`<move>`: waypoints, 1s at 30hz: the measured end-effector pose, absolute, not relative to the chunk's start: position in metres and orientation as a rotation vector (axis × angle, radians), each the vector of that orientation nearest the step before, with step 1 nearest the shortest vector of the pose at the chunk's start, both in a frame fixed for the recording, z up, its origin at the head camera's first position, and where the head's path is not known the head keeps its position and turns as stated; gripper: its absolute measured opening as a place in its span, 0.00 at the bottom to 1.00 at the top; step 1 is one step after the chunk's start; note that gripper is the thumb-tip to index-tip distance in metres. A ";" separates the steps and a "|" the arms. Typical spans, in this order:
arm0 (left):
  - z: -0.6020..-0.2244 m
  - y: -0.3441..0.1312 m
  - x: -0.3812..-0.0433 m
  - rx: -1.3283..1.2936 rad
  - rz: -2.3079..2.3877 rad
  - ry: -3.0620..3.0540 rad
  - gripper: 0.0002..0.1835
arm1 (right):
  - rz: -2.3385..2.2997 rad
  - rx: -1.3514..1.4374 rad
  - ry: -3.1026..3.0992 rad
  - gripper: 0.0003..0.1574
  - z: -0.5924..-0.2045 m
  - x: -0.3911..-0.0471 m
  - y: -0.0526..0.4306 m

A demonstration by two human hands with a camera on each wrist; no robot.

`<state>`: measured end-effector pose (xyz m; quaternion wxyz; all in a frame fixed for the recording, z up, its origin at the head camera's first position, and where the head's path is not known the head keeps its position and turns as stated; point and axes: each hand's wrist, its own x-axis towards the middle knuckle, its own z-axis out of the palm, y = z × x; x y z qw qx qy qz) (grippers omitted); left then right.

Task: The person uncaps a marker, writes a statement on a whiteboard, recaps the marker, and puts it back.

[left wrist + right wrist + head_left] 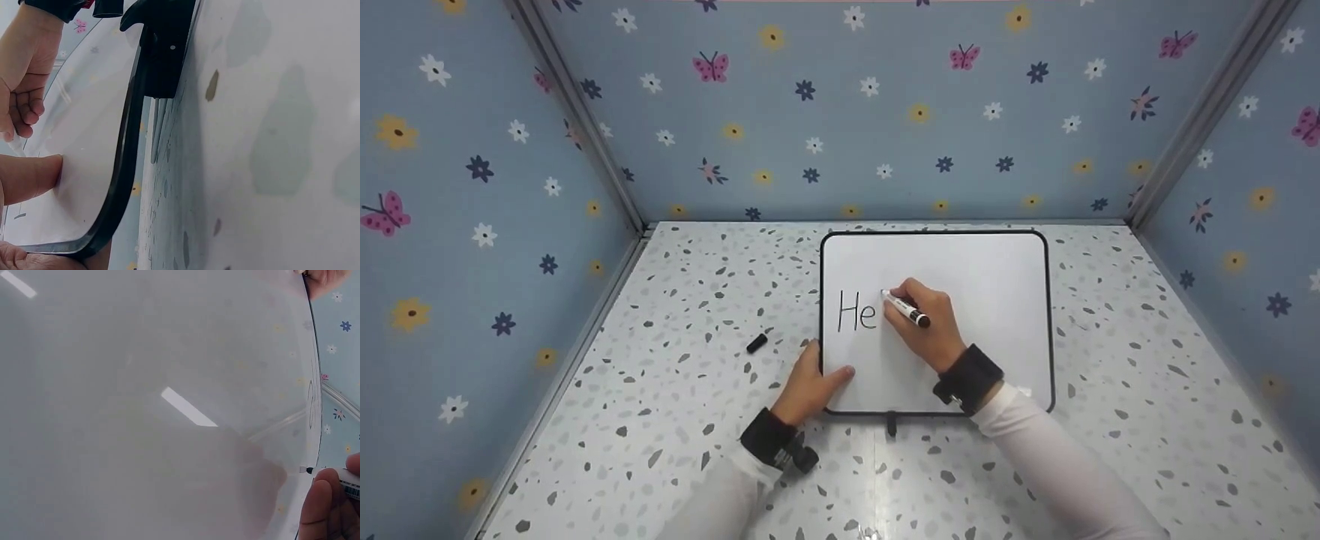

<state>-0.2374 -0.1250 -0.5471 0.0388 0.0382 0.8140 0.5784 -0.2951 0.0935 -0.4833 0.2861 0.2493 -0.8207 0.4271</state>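
Note:
A whiteboard (pixel 975 270) with a black frame stands on the speckled table. My left hand (pixel 806 386) grips its lower left edge, thumb on the white face, other fingers wrapped behind the frame, as the left wrist view shows. Between thumb and fingers, my right hand (pixel 928 322) pinches a white marker (pixel 907 309) with a black end. The marker's dark tip shows at the board's face in the right wrist view, just right of the handwritten black letters "He" (pixel 857 312). A small black marker cap (pixel 757 343) lies on the table, left of the board.
Under the board's bottom edge sits a black bracket (pixel 166 62) with a thin metal leg (pixel 158 132). Blue flowered panels (pixel 877 112) wall in the table (pixel 682 300) at the back and both sides. Each wrist wears a black band.

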 end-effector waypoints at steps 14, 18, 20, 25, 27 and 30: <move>-0.547 -0.125 -0.238 0.114 1.748 2.515 0.40 | 1.124 0.698 -2.184 0.05 -0.487 -0.289 0.094; -0.546 -0.124 -0.238 0.096 1.766 2.499 0.40 | 1.124 0.697 -2.184 0.06 -0.489 -0.287 0.094; -0.546 -0.123 -0.238 0.094 1.769 2.495 0.40 | 1.118 0.700 -2.185 0.06 -0.489 -0.285 0.094; -0.546 -0.123 -0.239 0.089 1.755 2.491 0.40 | 1.110 0.710 -2.189 0.06 -0.492 -0.281 0.094; -0.546 -0.123 -0.239 0.083 1.749 2.492 0.40 | 1.115 0.708 -2.197 0.06 -0.493 -0.279 0.094; -0.547 -0.123 -0.240 0.080 1.752 2.493 0.39 | 1.124 0.704 -2.213 0.05 -0.495 -0.276 0.094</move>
